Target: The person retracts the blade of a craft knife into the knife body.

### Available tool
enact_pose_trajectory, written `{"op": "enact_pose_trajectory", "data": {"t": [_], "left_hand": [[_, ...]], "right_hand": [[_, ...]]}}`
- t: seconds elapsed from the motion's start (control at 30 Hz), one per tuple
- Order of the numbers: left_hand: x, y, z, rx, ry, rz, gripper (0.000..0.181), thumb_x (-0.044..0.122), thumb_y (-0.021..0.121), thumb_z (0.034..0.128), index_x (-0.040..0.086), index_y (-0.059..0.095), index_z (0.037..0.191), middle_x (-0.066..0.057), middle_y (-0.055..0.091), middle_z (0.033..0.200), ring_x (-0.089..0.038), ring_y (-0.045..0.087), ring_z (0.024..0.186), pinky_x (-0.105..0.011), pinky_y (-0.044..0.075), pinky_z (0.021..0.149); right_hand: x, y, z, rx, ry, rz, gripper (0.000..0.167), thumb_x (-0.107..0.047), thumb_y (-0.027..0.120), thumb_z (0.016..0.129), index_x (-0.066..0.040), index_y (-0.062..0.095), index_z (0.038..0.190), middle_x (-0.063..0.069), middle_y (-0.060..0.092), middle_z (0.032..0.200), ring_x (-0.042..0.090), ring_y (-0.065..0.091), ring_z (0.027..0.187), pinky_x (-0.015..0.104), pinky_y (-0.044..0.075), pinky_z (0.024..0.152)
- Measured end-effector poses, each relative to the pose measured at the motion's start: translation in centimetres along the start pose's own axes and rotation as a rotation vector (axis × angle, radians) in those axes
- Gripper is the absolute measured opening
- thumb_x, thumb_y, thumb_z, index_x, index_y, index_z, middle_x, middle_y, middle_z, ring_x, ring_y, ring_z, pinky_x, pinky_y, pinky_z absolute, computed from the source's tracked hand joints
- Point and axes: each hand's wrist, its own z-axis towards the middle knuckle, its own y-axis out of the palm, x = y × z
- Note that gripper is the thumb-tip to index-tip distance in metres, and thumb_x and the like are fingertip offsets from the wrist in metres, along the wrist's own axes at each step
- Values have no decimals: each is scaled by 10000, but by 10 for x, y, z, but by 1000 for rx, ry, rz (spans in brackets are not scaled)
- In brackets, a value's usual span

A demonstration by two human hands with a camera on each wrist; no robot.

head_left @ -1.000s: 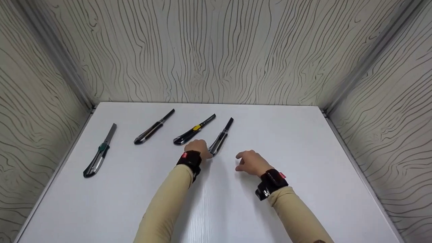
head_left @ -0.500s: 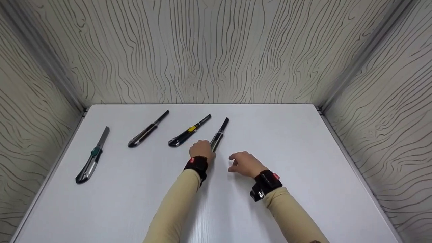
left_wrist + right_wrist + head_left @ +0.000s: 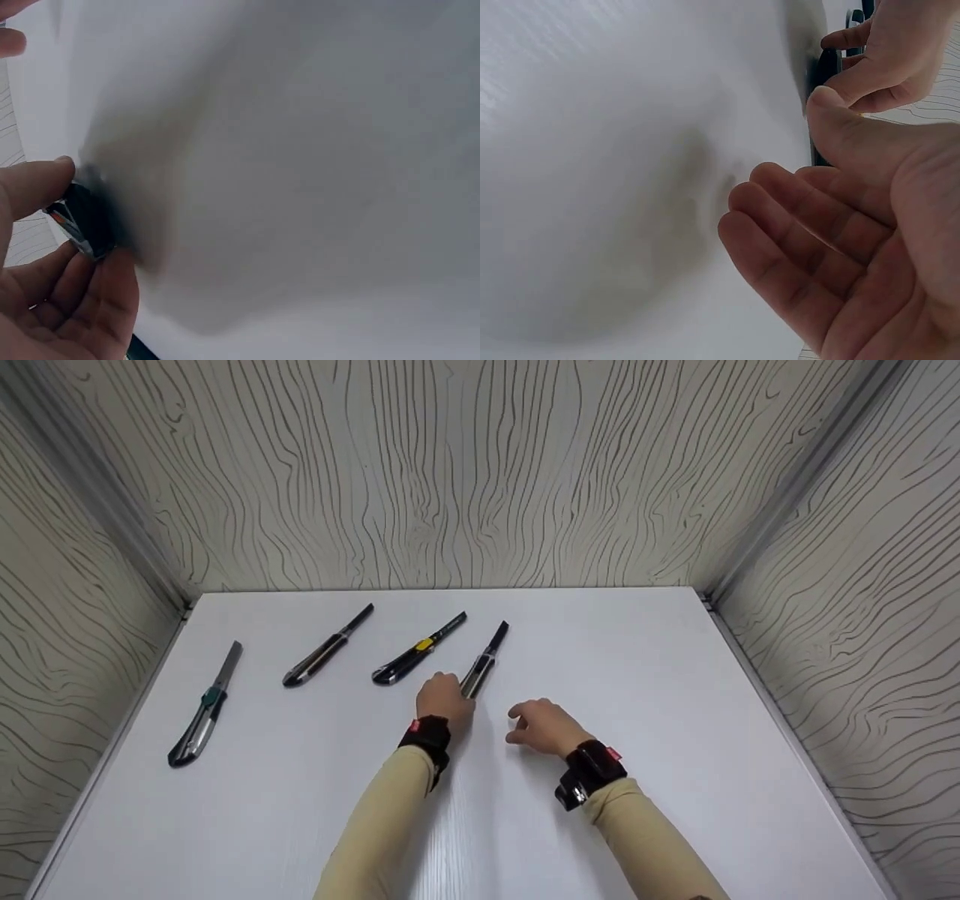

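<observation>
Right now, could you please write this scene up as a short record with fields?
Left grip: pinches the handle end of the rightmost cutter knife
Right grip: fingers loosely bent, holding nothing
Other knives, left to right: green-slider knife, dark-handled knife, yellow-slider knife
Blades: all four extended, pointing away from the person
Surface: white table
Backdrop: wood-grain patterned wall

Four knives with four blades, one to each; on them, one yellow slider and one green slider. One left hand and one right hand, so two hands; two sleeves; two bands, one per hand; two tags, one per band. One table; three walls, namely one back, one left and one right; two posts
</observation>
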Motion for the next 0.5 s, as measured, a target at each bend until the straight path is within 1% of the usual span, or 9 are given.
{"op": "enact_pose_trajectory", "data": {"t": [0.13,0.23,0.3,0.4,0.5], "left_hand": [[-3,-5,-8,16,28,-41,248,289,711,804,53,636,812,-58,566,773,-213,504,671,-339,386,581],[-3,-9,-13,17,37,-39,275,326,714,812,64,634,834,-43,555,777,-204,504,679,-326,376,581],[-2,-12,-18,17,38,-37,285,338,719,811,69,631,836,-39,551,778,-199,501,680,-320,372,580],[0,-17,-27,24,37,-56,290,341,726,808,69,629,837,-38,550,774,-195,498,674,-315,369,575],[4,-20,-37,53,56,-73,299,349,729,804,69,631,841,-34,549,765,-186,494,661,-313,375,568]], "right_hand": [[-2,-2,-4,18,-25,-19,373,-227,712,869,11,673,1154,103,736,920,242,664,869,420,529,839],[-4,-3,-5,29,-27,-29,355,-228,690,892,17,674,1149,118,733,929,258,666,878,430,529,840],[-6,-4,-6,33,-19,-33,350,-233,670,910,14,673,1158,123,732,946,261,666,895,433,528,848],[-8,-5,-7,61,-4,-44,344,-236,654,921,14,674,1157,126,734,944,271,668,900,443,530,840],[-9,-6,-7,91,26,-52,351,-257,641,929,6,676,1158,120,737,943,268,674,888,442,533,828]]}}
